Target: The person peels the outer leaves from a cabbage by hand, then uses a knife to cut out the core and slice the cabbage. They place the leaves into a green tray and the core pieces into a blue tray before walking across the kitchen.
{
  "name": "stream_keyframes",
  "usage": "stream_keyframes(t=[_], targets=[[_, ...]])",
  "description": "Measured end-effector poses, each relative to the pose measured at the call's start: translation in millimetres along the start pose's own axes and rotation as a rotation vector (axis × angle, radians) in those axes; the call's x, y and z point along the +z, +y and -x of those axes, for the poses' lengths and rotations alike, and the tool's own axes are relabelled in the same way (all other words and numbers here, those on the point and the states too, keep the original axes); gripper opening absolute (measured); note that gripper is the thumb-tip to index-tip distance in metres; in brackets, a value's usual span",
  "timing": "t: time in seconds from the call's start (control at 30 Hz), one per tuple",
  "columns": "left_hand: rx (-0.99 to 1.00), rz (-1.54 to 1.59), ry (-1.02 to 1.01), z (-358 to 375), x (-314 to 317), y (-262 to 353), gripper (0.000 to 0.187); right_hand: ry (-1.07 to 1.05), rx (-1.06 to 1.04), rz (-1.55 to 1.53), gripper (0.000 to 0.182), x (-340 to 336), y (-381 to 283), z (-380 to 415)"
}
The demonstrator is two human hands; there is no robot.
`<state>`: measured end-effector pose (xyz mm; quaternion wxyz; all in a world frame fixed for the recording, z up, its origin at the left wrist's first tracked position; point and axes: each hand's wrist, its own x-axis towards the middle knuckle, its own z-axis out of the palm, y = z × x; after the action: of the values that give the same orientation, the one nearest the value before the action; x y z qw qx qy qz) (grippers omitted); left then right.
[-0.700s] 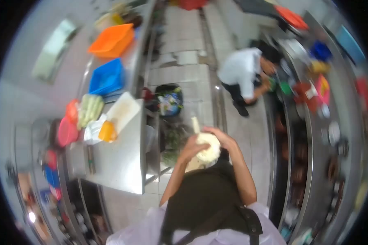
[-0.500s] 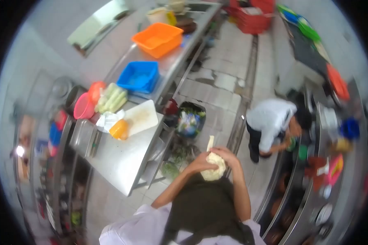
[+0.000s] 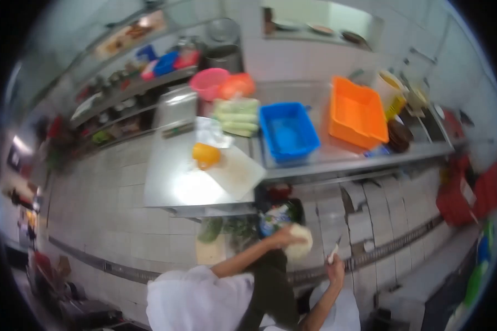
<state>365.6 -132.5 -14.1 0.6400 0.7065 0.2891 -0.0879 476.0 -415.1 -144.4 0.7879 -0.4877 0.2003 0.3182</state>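
Observation:
My left hand grips a pale, cream-coloured round vegetable in front of the dark apron; blur hides its exact kind. To its right, apart from the vegetable, my right hand is closed around the white handle of a small knife, its blade pointing up and away. A black-lined waste bin with mixed scraps stands just beyond my left hand. On the steel table behind lie a white cutting board, an orange-yellow container and a white plastic bag.
A blue basin and an orange basin stand on the steel counter. Bagged pale-green vegetables lie near a pink bowl. Red crates sit at right. A co-worker's white clothing shows close below my right arm.
My view has swung left toward the table. My hands, together on the vegetable before, are now apart; the right has drawn away with the knife, while the left keeps the vegetable.

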Motion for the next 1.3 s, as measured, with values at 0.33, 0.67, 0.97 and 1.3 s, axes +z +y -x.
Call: stream_keyframes(t=[0.33,0.67,0.97,1.3], targets=[[0.239,0.781,-0.605,-228,128,202,0.085,0.115,-0.214,-0.034,0.028,-21,-229,7],[0.499,0.674,-0.491,-297,290,349,0.081,0.194,-0.491,0.159,0.055,-28,-418,-30],[0.487,0.729,-0.44,-389,411,432,0.076,0.24,-0.784,0.763,0.03,-71,-545,-86],[0.381,0.644,-0.823,-517,617,560,0.078,0.657,-0.679,0.953,0.027,-166,-711,-125]])
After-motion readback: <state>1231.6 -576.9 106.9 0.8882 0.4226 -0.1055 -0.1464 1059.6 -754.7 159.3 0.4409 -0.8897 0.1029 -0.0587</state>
